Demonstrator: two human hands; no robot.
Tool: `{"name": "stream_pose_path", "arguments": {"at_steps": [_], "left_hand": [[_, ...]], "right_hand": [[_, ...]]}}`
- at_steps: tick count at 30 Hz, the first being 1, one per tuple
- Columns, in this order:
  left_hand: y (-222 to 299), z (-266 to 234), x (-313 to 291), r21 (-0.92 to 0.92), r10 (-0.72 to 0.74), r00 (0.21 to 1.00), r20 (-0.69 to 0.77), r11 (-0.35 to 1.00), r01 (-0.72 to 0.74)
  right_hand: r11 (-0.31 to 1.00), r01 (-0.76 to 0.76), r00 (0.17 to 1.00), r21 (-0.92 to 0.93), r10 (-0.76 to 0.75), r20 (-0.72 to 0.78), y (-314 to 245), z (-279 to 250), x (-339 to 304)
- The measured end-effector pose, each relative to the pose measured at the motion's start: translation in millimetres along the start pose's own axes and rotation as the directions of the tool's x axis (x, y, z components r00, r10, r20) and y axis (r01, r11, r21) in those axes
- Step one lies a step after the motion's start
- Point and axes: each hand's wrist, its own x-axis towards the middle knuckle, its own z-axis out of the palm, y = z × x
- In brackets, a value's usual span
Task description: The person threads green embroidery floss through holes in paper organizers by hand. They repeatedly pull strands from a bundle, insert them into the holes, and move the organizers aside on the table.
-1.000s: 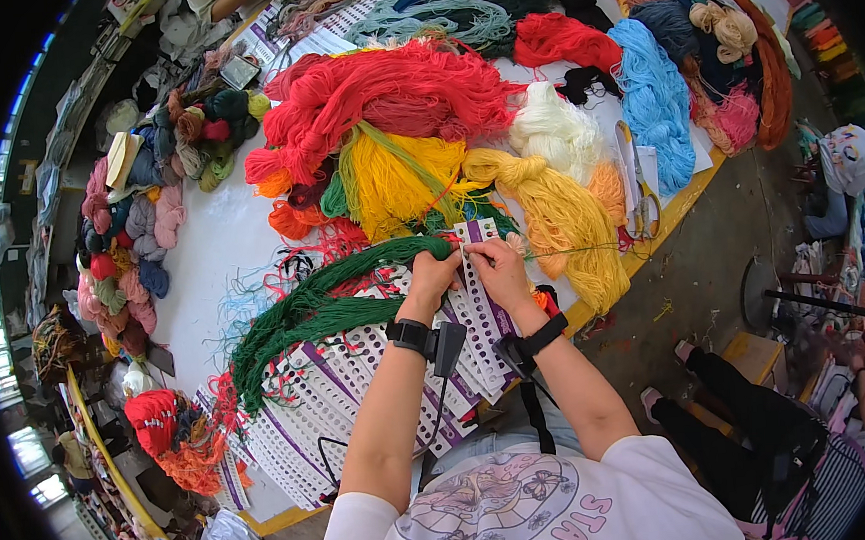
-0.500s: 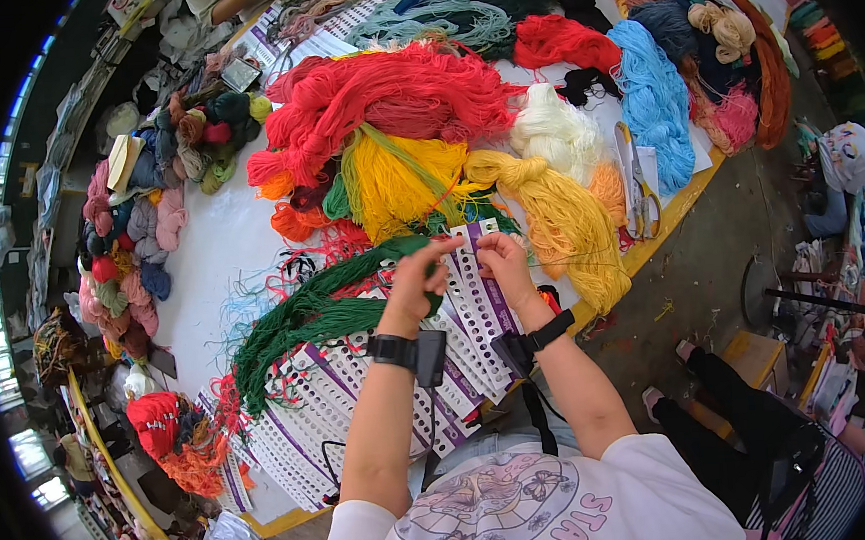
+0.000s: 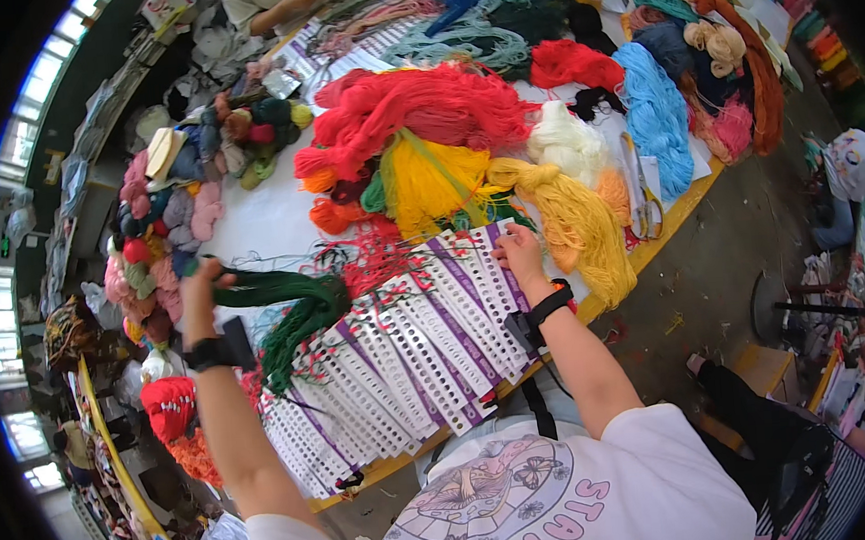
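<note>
My left hand (image 3: 207,284) is raised out to the left, its fingers closed round one end of a dark green thread skein (image 3: 300,309). From there the skein stretches right and drapes over the left part of a row of white and purple punched cards (image 3: 414,357). My right hand (image 3: 522,254) has its fingers curled together at the top edge of the rightmost card (image 3: 482,266); whatever is between the fingertips is too small to make out. Red and green thread ends show along the tops of the cards. Both wrists wear black straps with small boxes.
Beyond the cards lie a yellow skein (image 3: 436,179), a red skein pile (image 3: 421,110), a golden skein (image 3: 579,215), a white skein (image 3: 564,140) and a blue skein (image 3: 657,104). Scissors (image 3: 646,190) rest near the table's right edge. Another person's hand (image 3: 294,4) is at the far side.
My left hand has swung from beside my right hand far to the left, drawing the green skein with it and uncovering more cards. The right hand stays by the rightmost card. The view has shifted slightly.
</note>
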Motion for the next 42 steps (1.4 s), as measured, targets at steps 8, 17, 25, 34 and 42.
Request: {"name": "stream_pose_path", "arguments": {"at_steps": [8, 17, 25, 34, 42], "left_hand": [[261, -66, -143, -0.154, 0.643, 0.757, -0.116, 0.741, -0.653], [193, 20, -286, 0.026, -0.001, 0.517, 0.856, 0.999, -0.041], [150, -32, -265, -0.085, 0.044, 0.643, 0.764, 0.996, 0.033], [120, 27, -301, 0.428, 0.929, 0.184, 0.321, 0.031, -0.903], [104, -2, -269, 0.403, -0.248, 0.352, 0.902, 0.776, -0.485]], "right_hand": [[0.826, -0.008, 0.999, -0.563, 0.030, 0.029, -37, 5, 18], [0.419, 0.820, 0.032, 0.390, -0.714, 0.700, -259, 181, -211], [0.976, 0.215, -0.094, 0.034, -0.014, 0.996, -290, 198, -192], [0.977, 0.131, -0.071, -0.171, 0.181, 0.981, -248, 220, -177], [0.876, 0.335, -0.072, -0.347, 0.391, 0.917, -193, 188, -123]]}}
